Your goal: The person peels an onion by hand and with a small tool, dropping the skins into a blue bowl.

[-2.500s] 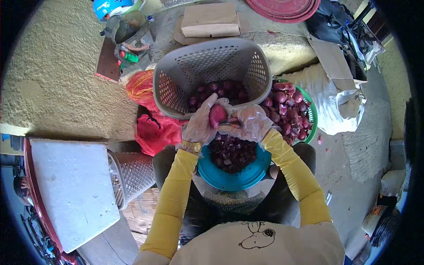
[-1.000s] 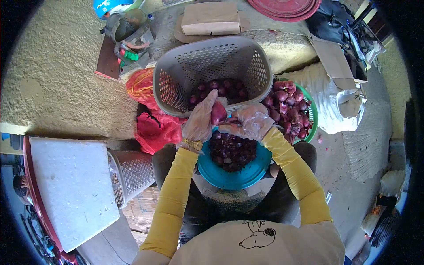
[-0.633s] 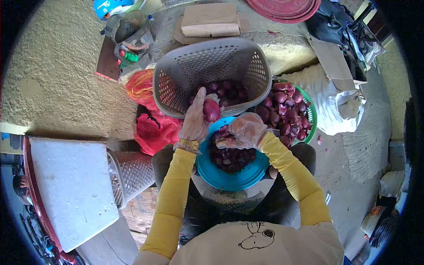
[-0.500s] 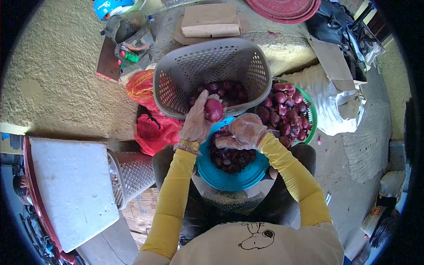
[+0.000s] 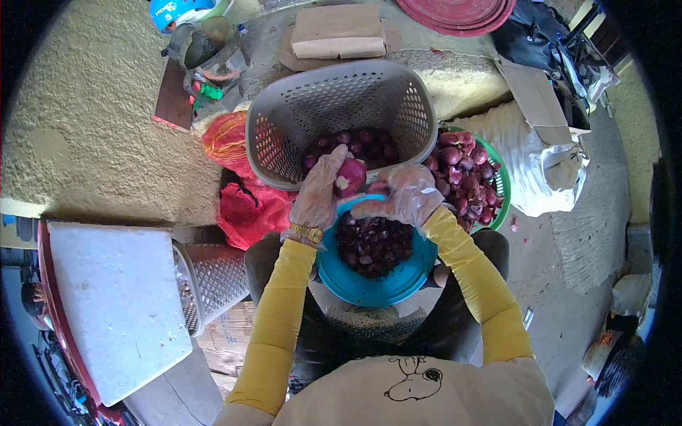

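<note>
In a clear plastic glove, my left hand grips a red onion over the front rim of the grey basket. My right hand, also gloved, is just right of the onion with its fingers curled. A small reddish bit shows by its fingertips, but what they hold is not clear. Below both hands is a blue basin with dark red onion skins in it. Several red onions lie at the bottom of the grey perforated basket.
A green basket heaped with red onions stands to the right. Red mesh sacks lie left of the grey basket. A white board and a pale perforated basket are farther left, a white sack right.
The onion in my left hand has turned and moved slightly right. My right hand has shifted right and up from over the basin, uncovering more of the skins.
</note>
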### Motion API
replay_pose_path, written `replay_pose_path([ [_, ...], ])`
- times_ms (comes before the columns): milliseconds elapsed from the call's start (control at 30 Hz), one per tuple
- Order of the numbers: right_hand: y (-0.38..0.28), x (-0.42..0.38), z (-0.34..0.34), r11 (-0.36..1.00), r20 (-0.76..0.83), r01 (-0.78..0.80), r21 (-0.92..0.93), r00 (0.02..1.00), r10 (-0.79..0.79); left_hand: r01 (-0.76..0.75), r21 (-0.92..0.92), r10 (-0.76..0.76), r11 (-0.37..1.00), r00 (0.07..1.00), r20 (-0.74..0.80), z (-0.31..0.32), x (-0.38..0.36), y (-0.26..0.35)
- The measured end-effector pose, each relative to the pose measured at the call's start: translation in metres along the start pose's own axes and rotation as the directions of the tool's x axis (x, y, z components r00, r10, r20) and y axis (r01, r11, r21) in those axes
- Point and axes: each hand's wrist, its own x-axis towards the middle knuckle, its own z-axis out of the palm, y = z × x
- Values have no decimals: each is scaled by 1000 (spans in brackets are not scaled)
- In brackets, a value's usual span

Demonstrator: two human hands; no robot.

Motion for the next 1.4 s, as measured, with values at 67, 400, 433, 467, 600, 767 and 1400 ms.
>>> replay_pose_path([
  [67, 3, 0, -3, 991, -100, -129, -38, 987, 125, -322, 316, 291, 892, 946, 141, -3, -2, 11],
  [400, 7, 1, -5, 969, -94, -220, -110, 973, 210, 346, -320, -266, 882, 926, 268, -9, 2, -4],
  [433, 6, 0, -6, 969, -94, -220, -110, 973, 210, 18, -94, -2, 995, 985, 174, 2, -6, 11],
  [467, 5, 0, -7, 975, -98, -206, -88, 975, 198, -304, 159, 281, 939, 948, 149, 8, -11, 23],
  [600, 6, 1, -7, 968, -33, -233, -97, 973, 230, -321, 196, 265, 927, 927, 264, 1, -11, 41],
  [767, 35, 0, 22, 981, -27, -161, -106, 987, 159, -83, -241, 109, 967, 990, 94, 20, -14, 59],
  [1400, -3, -6, 2, 988, 123, 111, -108, 988, -97, 373, -575, -442, 728, 897, 22, 11, 1, 45],
])
